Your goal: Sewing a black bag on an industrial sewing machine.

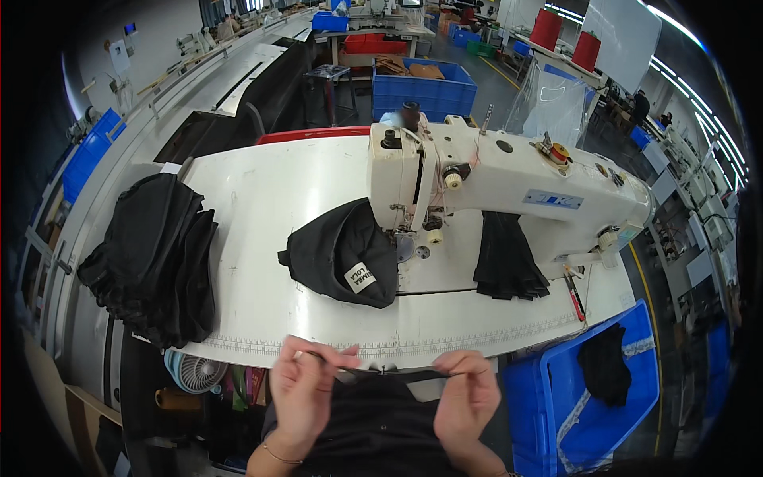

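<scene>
- Left hand (306, 385): raised at the table's near edge, fingers curled, thumb and forefinger closed on a slim black strip (417, 375); thin bracelet (284, 456) at the wrist.
- Right hand (467, 389): level with the left and apart from it, fingertips pinching the strip's other side.
- Slim black strip: between the two hands, before the dark shirt; its full run is hard to make out.
- Table (254, 203): white top, a printed measuring scale (477, 339) along the near edge.
- Sewing machine (497, 171): white, standing on the table, a red-and-yellow bobbin on top.
- Black fabric piece (330, 254): domed, white label (360, 277) facing up, lying at the left of the needle area.
- Stack of black fabric pieces (155, 254): at the table's left end.
- Fanned black pieces (509, 262): lying partly under the machine's arm.
- Snips (574, 296): red-handled, near the table's right end.
- Blue bin (528, 397): below right, black cloth (606, 367) inside.
- Fan (197, 372): pale blue, round, under the table's left side.
</scene>
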`<state>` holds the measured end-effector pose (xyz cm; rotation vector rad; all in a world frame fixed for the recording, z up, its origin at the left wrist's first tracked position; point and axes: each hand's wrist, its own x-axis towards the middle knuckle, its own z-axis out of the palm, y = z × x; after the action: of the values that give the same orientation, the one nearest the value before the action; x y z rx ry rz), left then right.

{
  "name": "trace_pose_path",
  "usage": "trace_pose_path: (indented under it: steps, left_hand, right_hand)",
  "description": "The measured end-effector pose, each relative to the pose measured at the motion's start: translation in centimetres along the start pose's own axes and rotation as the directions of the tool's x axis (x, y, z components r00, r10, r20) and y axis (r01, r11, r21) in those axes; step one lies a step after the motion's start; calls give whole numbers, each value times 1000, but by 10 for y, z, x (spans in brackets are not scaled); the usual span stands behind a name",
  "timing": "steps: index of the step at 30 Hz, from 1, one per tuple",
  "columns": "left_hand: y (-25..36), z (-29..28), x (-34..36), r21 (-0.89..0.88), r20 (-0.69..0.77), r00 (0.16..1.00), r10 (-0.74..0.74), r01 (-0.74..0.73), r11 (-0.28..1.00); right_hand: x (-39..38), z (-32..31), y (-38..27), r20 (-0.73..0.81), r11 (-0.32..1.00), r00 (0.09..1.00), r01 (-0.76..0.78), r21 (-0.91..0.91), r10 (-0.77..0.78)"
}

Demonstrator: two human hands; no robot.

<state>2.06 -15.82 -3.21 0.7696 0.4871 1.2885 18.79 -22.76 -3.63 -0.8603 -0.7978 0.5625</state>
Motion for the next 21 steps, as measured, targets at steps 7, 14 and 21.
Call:
trace_pose_path:
  steps: [7, 14, 21]
  left_hand:
    - [74, -137, 2, 108, -470, 832, 295, -277, 955]
    - [86, -39, -27, 584, 216, 965, 150, -251, 772]
    - [42, 17, 15, 668, 646, 725, -238, -387, 636]
  right_hand:
    - [22, -114, -39, -507, 978, 859, 39, 203, 71]
    - [23, -67, -65, 318, 951, 898, -305, -44, 303]
    - [17, -1, -10, 745, 934, 667, 241, -263, 38]
